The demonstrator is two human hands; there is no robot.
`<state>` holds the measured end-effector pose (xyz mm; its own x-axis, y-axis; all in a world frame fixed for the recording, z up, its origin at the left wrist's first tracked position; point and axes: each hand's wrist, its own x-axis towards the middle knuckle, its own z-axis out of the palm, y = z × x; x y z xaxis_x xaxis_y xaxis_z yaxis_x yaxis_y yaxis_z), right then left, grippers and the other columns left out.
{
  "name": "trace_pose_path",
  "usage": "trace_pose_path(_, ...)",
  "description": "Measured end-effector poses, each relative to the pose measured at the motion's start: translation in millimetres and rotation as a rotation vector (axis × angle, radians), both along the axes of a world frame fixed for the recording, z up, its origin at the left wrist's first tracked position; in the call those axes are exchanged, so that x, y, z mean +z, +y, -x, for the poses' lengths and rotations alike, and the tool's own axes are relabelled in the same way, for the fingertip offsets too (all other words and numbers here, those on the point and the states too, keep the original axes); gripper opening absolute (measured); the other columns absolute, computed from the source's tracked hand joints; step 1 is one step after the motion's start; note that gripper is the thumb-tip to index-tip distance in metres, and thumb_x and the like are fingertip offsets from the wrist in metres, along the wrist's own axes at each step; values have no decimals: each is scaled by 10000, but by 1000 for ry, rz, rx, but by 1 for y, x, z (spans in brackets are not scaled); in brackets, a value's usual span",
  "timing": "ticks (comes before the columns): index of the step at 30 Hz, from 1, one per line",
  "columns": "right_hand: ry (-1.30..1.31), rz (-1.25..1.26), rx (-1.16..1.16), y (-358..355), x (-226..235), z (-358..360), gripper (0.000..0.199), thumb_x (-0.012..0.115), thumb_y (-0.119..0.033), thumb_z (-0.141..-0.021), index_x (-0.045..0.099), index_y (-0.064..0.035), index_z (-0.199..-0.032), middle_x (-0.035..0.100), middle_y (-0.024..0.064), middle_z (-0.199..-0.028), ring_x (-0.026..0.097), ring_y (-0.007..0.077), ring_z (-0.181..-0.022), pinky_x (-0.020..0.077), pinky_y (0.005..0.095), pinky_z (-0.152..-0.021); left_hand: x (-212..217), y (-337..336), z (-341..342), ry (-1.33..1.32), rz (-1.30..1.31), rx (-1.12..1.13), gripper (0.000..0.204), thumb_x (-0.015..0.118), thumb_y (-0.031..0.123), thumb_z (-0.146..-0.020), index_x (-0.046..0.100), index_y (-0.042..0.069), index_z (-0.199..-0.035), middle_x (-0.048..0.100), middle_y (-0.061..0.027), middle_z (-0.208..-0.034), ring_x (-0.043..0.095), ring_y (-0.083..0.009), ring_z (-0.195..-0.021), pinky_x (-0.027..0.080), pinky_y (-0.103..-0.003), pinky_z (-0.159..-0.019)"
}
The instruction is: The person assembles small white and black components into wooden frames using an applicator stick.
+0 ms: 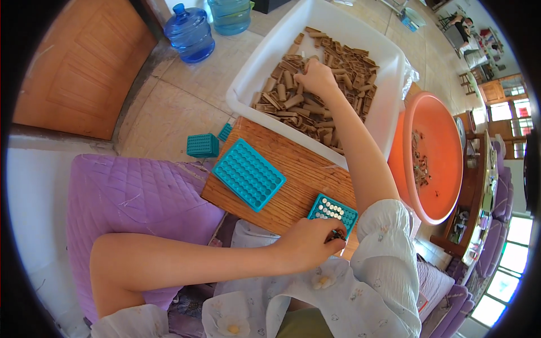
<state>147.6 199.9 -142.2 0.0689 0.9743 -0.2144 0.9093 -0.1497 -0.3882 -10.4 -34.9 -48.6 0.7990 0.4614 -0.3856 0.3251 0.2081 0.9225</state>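
At the far left a purple cushion (129,203) lies by your knee, with a wooden door (79,67) beyond it on the floor side. Two blue water jugs (190,34) stand at the top, one full in view, the other cut by the rim. Two small teal blocks (203,145) sit on the floor just off the board's corner. The wooden board (298,169) rests across your lap and carries two teal trays: the large tray (248,174) lies empty toward the left, and the small tray (332,211) lies at the near right edge, part filled with pale round pieces too small to count. Your left hand (307,242) is curled at the near edge of that small tray, touching it, fingers pinched on something dark that you cannot make out. Past the board the white tub (253,73) holds a heap of brown sticks (332,73), too many to count. Your right hand (315,76) is down among the sticks in the middle of the heap, fingers bent into them; whether it grips one cannot be told. To the right of the tub stands one orange basin (434,152) with a thin scatter of dark bits inside
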Motion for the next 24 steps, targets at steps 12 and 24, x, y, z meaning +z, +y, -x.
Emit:
trace_pose_path(12, -21, -406, 477, 1, -14, 29, 218, 594, -129, -739, 545, -58, -940, 534, 115, -955, 489, 288, -987, 431, 376, -833, 4, -4, 0, -34, 69, 24, 230, 530, 188, -799, 547, 22, -958, 618, -142, -829, 605, -266, -758, 465, -335, -692)
trace_pose_path(24, -498, -450, 415, 33, -2, 17, 209, 461, -57, -773, 544, -75, -964, 539, 98, -938, 531, 269, -909, 436, 394, -797, 19, -5, 0, -116, 110, 293, 226, 520, 112, -812, 510, 9, -1013, 608, -121, -834, 602, -206, -738, 461, -289, -665)
